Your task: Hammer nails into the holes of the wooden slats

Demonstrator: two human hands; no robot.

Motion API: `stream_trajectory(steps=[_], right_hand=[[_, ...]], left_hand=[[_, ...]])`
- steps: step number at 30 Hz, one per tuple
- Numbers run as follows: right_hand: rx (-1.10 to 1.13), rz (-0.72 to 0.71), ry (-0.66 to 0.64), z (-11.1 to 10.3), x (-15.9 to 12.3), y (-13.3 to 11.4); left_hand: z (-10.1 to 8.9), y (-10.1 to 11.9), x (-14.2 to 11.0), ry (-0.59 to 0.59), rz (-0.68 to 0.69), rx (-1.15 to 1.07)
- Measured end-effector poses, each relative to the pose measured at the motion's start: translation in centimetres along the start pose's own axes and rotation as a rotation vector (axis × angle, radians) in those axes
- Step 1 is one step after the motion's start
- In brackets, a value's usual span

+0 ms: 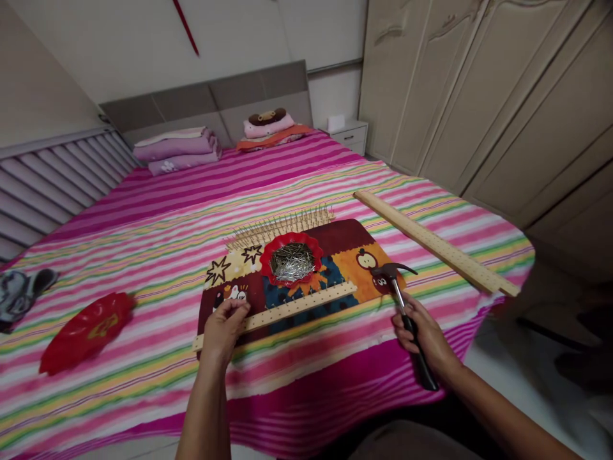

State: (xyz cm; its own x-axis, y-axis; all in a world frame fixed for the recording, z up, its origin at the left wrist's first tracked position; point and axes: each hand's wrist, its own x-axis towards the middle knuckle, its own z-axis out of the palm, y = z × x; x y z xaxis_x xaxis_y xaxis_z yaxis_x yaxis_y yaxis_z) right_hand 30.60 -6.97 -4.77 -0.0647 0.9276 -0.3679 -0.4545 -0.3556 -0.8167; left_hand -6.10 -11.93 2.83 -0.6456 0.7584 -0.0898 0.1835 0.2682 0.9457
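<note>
My right hand (425, 329) is wrapped around the black handle of a claw hammer (398, 295), its metal head raised over the right part of a patterned board (345, 246). My left hand (221, 331) rests at the left part of a narrow wooden strip (297, 308), thumb and fingers pinched together. Whatever is between those fingertips is too small to make out. Holes dot the strip, and small nails stand up along its right part. Behind it sits a red scalloped bowl (266, 273) filled with loose nails (293, 260).
Beyond the board lies a wooden strip bristling with upright nails (282, 225). More dotted wooden strips (431, 243) lie at the right. A red tray (89, 332) is at the left on the striped bedspread (158, 255). Folded bedding (179, 150) sits by the headboard.
</note>
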Motion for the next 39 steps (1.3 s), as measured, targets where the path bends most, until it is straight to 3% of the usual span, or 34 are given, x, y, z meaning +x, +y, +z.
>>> stream_trajectory(steps=[3, 6, 12, 28, 31, 35, 39], right_hand=[[-0.004, 0.008, 0.006, 0.1, -0.1, -0.1], [-0.004, 0.006, 0.002, 0.0, -0.1, -0.1], [-0.009, 0.005, -0.007, -0.2, 0.0, -0.1], [-0.021, 0.01, -0.005, -0.3, 0.1, -0.1], [-0.041, -0.007, 0.014, 0.0, -0.2, -0.2], [-0.101, -0.06, 0.048, 1.4, -1.3, -0.6], [-0.185, -0.061, -0.04, 4.0, -3.2, -1.7]], left_hand=[[-0.3, -1.2, -0.3, 0.039, -0.043, -0.041], [0.2, -2.1, -0.6, -0.01, -0.076, -0.126], [1.7, -2.1, -0.8, -0.043, -0.091, -0.17], [1.8, -1.9, -1.4, -0.003, -0.075, 0.13], [1.8, -1.8, -1.6, 0.027, -0.029, 0.232], [1.7, -2.6, -1.8, 0.056, 0.143, 0.32], [1.9, -3.6, -1.9, 0.096, 0.281, 0.357]])
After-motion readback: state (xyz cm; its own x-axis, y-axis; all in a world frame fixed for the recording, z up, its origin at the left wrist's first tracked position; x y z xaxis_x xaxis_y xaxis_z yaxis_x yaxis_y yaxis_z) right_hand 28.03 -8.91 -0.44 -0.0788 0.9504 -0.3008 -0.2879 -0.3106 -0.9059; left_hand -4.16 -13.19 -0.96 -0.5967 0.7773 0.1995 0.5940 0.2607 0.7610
